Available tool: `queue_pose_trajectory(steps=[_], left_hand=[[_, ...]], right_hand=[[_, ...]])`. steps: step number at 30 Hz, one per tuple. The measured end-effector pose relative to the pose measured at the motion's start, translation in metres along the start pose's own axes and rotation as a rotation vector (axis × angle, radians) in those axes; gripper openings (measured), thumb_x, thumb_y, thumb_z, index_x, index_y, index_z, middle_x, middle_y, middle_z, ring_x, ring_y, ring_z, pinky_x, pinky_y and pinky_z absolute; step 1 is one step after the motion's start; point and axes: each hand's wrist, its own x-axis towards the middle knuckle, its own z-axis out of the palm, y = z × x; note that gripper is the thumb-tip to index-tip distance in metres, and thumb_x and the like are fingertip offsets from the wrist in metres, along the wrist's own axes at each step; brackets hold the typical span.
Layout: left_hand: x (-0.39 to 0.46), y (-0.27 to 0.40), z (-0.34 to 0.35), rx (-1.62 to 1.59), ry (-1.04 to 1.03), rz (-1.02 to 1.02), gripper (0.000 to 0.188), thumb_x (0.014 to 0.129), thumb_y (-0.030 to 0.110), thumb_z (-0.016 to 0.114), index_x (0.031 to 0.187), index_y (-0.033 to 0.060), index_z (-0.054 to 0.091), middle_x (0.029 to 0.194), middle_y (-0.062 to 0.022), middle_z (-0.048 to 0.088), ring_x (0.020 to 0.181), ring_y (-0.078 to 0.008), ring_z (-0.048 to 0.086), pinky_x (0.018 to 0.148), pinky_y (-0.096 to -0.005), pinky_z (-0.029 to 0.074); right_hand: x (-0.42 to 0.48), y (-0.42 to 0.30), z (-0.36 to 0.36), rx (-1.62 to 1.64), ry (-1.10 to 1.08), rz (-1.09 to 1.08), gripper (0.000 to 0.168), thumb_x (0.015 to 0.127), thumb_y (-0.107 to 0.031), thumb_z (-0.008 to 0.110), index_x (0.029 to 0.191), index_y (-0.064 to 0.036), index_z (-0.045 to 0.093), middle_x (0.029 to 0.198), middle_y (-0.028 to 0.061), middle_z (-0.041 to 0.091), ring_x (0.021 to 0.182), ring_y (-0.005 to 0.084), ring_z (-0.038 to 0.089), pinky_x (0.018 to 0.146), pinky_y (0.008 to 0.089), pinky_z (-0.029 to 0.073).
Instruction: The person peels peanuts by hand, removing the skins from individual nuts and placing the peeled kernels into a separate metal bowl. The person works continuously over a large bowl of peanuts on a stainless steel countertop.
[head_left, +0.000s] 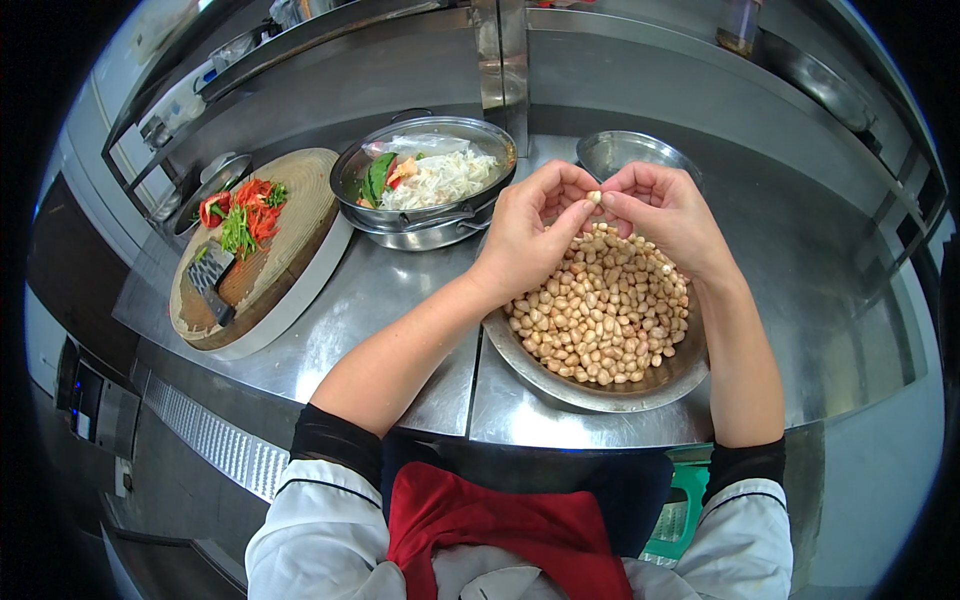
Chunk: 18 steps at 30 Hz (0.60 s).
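A wide steel bowl (525, 381) full of peanuts (600, 315) with their skins on stands before me. Above the far part of the bowl my left hand (536, 225) and my right hand (664, 214) meet. Between their fingertips they pinch one pale peanut (594, 196), its thumbs-side showing. The thumbs and forefingers of both hands are close around it, and the other fingers are curled. Behind my hands, a smaller metal bowl (637, 144) is partly hidden, and its contents cannot be seen.
To the left, a round wooden chopping block (307, 180) holds a cleaver (210, 281), shredded red peppers (259, 210) and cut greens (238, 234). A metal pan (349, 199) with white shreds and vegetables stands beside it. A steel shelf (675, 41) runs behind the counter.
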Motion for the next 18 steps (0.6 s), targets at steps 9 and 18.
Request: queue_pose_trajectory(steps=[9, 18], left_hand=[[-0.0001, 0.0021, 0.0011, -0.016, -0.005, -0.006, 0.013, 0.094, 0.006, 0.058, 0.105, 0.0002, 0.055, 0.090, -0.0037, 0.063, 0.080, -0.0078, 0.060, 0.072, -0.0224, 0.050], [-0.0004, -0.0018, 0.0005, 0.075, 0.009, 0.040, 0.013, 0.094, 0.005, 0.058, 0.105, -0.0003, 0.057, 0.092, -0.0041, 0.063, 0.081, -0.0081, 0.059, 0.072, -0.0227, 0.050]], right_hand=[[0.0014, 0.0020, -0.0005, 0.003, 0.015, -0.026, 0.014, 0.091, -0.016, 0.063, 0.090, -0.002, 0.063, 0.080, 0.0010, 0.064, 0.065, 0.0053, 0.055, 0.059, 0.0198, 0.046], [0.0019, 0.0051, -0.0018, -0.007, -0.004, -0.032, 0.014, 0.091, -0.016, 0.063, 0.089, -0.002, 0.063, 0.080, 0.0017, 0.063, 0.066, 0.0055, 0.055, 0.060, 0.0204, 0.046]])
